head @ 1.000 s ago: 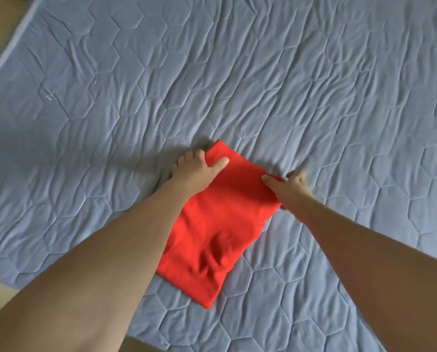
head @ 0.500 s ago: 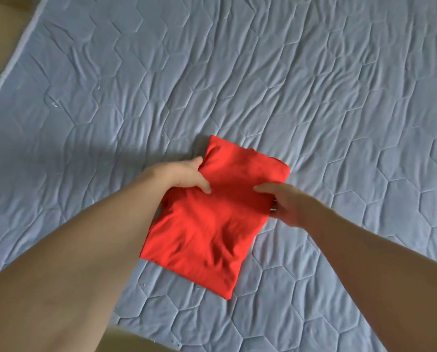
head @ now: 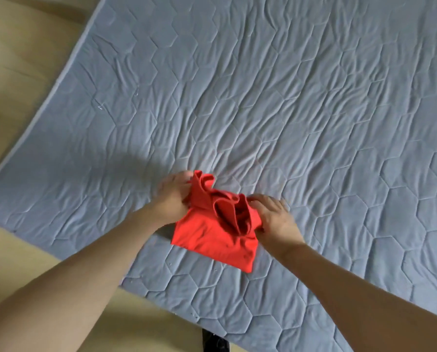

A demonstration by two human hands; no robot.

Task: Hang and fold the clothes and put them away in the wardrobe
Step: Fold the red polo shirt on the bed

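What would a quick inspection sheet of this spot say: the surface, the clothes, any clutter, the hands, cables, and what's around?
Surface: blue-grey quilt, wrinkled, stitched in hexagons, spread out flat.
Job's things: one red garment, partly folded; far end bunched and raised, near end flat on the quilt.
Clutter: nothing seen on the quilt.
Grippers: left hand grips the garment's far left corner; right hand grips its right edge.
Cables: nothing seen.
Surroundings: pale wood floor on the left and near side; a dark object at the bottom edge, too cut off to identify. No wardrobe in view.
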